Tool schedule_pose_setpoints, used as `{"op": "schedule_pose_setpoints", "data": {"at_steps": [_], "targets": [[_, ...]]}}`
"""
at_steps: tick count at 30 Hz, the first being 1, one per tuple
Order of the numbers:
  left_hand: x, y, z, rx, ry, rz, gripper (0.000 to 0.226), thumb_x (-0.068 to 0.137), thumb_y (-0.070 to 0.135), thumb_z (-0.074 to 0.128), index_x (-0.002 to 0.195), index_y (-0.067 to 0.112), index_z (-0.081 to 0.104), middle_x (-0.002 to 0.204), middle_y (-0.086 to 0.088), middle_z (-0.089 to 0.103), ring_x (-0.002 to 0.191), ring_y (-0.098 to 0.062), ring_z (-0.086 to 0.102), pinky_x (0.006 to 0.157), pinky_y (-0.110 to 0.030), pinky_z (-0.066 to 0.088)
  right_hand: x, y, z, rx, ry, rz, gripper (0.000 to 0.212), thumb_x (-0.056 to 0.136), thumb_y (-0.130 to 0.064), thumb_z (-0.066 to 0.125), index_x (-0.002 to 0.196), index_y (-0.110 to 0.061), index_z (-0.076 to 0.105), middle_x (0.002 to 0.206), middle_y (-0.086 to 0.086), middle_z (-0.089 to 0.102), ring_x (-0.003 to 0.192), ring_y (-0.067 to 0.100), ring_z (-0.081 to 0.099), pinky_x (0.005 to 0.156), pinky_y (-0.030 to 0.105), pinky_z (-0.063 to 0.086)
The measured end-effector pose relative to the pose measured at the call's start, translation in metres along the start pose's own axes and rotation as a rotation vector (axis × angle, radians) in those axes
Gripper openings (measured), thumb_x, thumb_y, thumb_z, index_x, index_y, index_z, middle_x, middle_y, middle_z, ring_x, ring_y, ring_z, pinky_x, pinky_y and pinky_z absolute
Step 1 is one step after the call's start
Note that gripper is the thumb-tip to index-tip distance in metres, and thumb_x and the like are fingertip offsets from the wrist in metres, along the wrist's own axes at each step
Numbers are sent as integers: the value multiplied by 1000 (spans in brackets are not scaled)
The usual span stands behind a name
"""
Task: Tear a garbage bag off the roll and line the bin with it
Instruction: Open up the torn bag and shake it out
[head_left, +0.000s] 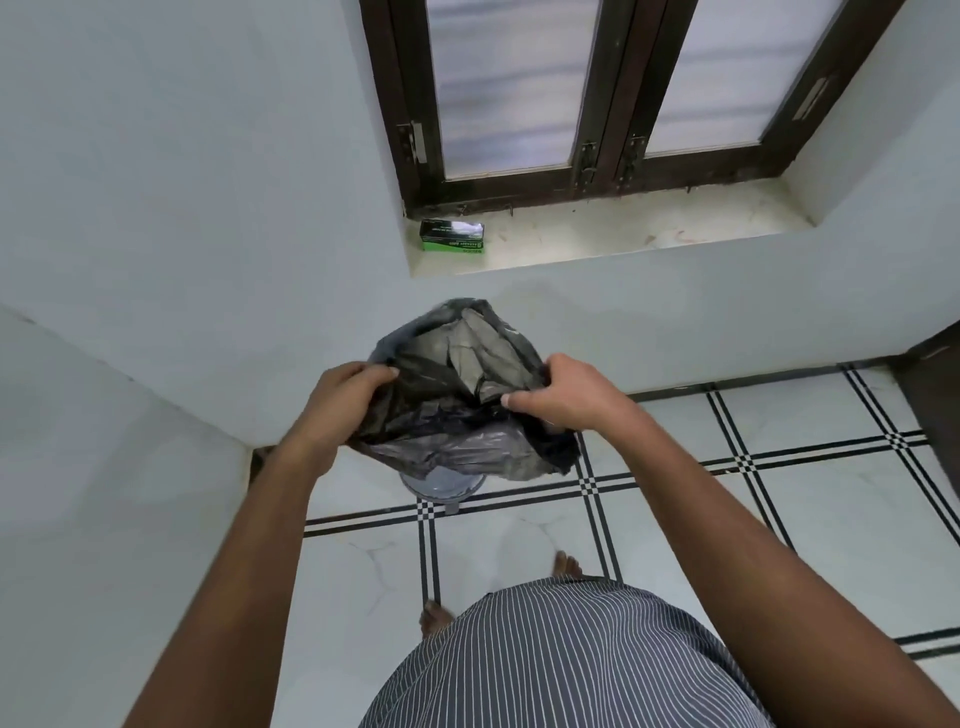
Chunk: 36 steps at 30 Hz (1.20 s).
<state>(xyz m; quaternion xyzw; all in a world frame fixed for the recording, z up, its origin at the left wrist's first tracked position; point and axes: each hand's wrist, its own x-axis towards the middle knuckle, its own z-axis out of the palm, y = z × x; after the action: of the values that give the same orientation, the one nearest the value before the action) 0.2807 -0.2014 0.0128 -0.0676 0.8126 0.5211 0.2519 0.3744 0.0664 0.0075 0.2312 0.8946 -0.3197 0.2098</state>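
Both my hands grip the black garbage bag (457, 395) mouth, left hand (343, 400) at 9 o'clock, right hand (566, 395) at 3, right above the bin (441, 483). Bag box (451, 236) sits on the windowsill (623, 228) at 12.

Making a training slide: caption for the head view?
Both hands, left hand and right hand, spread a black garbage bag open above the bin.

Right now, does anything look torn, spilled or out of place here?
Nothing stands out. Both hands, left hand and right hand, hold the black bag open above the bin; no tear shows. The green box sits squarely on the window sill.
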Motion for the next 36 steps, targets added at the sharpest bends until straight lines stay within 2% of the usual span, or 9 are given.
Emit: {"op": "schedule_pose_setpoints", "data": {"at_steps": [4,6,9,13,18,24,29,33,36], "targets": [[-7,9,10,214,-309,244,15,102,18,73,111,28,79,102,-1,81,94,-13,73,85,-26,54,-18,-24,4,-151,202,-408,128,80,-55,92,173,-37,6,181,-1,17,166,25,16,135,55,16],[-14,18,15,273,-409,332,16,99,18,78,111,29,79,104,3,80,95,-8,74,84,-21,56,-20,-33,3,-88,145,-544,101,86,-43,91,167,-42,31,167,1,48,153,23,43,124,45,38],[-16,23,14,298,-310,356,29,87,20,89,110,31,74,106,0,76,92,-20,75,82,-34,60,-15,-35,-2,15,221,-544,21,92,-15,74,110,-25,74,100,0,77,96,25,73,80,43,59],[-1,1,-12,856,74,193,29,85,24,76,114,29,76,111,0,78,94,-24,71,78,-33,54,-10,-19,-17,99,556,-292,27,93,-10,71,114,-24,77,98,5,81,87,27,73,75,37,59],[4,-16,-25,538,189,113,17,91,12,69,102,14,81,97,-3,78,91,-24,71,65,-25,48,-5,10,-28,-250,366,38,23,95,-25,75,117,-18,75,114,13,78,95,37,68,78,36,52],[-13,8,12,41,-92,195,10,101,28,72,107,26,80,101,4,84,99,-16,80,78,-25,60,-30,-17,-5,-130,66,-308,148,60,-84,91,174,-34,11,177,6,27,161,29,32,128,54,37],[-25,25,32,114,-149,386,10,98,31,76,108,33,74,94,0,77,82,-6,70,76,-22,51,-21,-32,8,-23,279,-511,23,102,-44,73,118,-27,78,98,-1,80,89,22,74,82,42,62],[-14,16,2,665,-108,278,54,73,52,95,116,34,67,100,7,70,89,-17,66,76,-33,50,-7,-16,-5,192,522,-412,16,111,-24,56,115,-18,71,91,0,72,83,21,69,73,32,52],[-2,-6,-19,1027,98,178,38,83,52,83,107,24,73,106,-2,73,89,-25,61,75,-35,47,2,1,-16,354,559,-215,13,116,-18,44,116,-18,58,93,-4,63,77,6,59,58,11,41]]}}
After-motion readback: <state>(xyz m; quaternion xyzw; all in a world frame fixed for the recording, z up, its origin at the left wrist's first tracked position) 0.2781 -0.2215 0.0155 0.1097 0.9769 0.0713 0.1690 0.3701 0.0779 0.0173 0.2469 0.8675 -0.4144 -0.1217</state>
